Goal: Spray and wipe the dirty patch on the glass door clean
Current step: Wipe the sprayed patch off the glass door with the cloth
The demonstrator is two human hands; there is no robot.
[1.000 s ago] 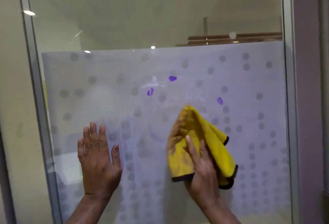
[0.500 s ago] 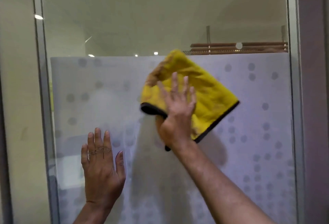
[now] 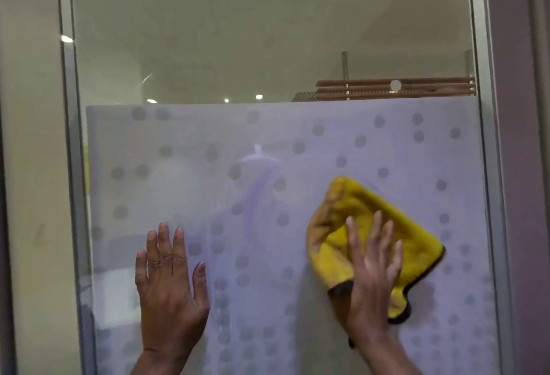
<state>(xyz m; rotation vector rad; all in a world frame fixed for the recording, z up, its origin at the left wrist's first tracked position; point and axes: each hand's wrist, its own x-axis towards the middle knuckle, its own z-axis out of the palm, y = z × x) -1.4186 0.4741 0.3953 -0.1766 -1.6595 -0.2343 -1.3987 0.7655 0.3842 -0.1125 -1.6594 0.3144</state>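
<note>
The glass door (image 3: 268, 32) fills the view; its lower part carries a frosted film with grey dots (image 3: 372, 142). A faint purple smear (image 3: 256, 196) runs down the film near the middle. My right hand (image 3: 372, 273) presses a yellow cloth with a dark edge (image 3: 357, 210) flat against the glass, right of the smear, fingers spread over it. My left hand (image 3: 169, 282) lies flat on the glass at the lower left, fingers together, holding nothing. No spray bottle is in view.
A metal door frame (image 3: 67, 166) runs down the left side and another (image 3: 488, 166) down the right. Behind the clear upper glass are a ceiling with lights and wooden slats (image 3: 395, 87).
My right hand swept the cloth up over the purple spots, then down and to the right. The distinct purple spots are gone; a faint smear shows. My left hand stayed put.
</note>
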